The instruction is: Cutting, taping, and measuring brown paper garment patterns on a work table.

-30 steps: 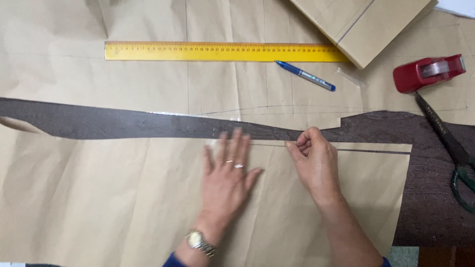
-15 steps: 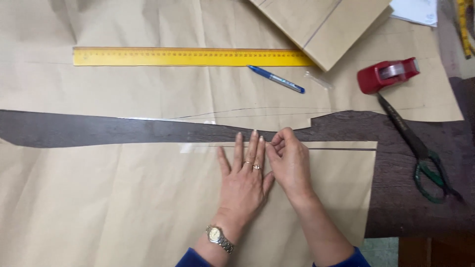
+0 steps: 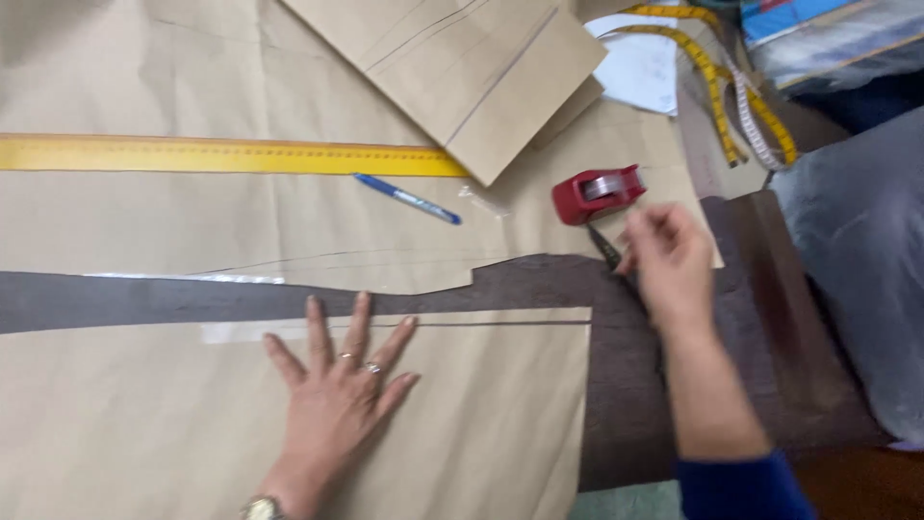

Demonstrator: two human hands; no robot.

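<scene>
My left hand lies flat, fingers spread wide, pressing down the near sheet of brown pattern paper just below its top edge, where a strip of clear tape runs. It grips nothing. My right hand is out toward the right side of the counter, fingers curled loosely over the dark blades of the scissors; it is blurred, so I cannot tell whether it has hold of them. Just beyond my fingertips sits the red tape dispenser on the far sheet of paper. Further left on that sheet lie a blue pen and a long yellow ruler. A folded brown paper piece overlaps the ruler's right end. A yellow measuring tape curls at the far right corner. The dark wooden counter shows between the sheets.
</scene>
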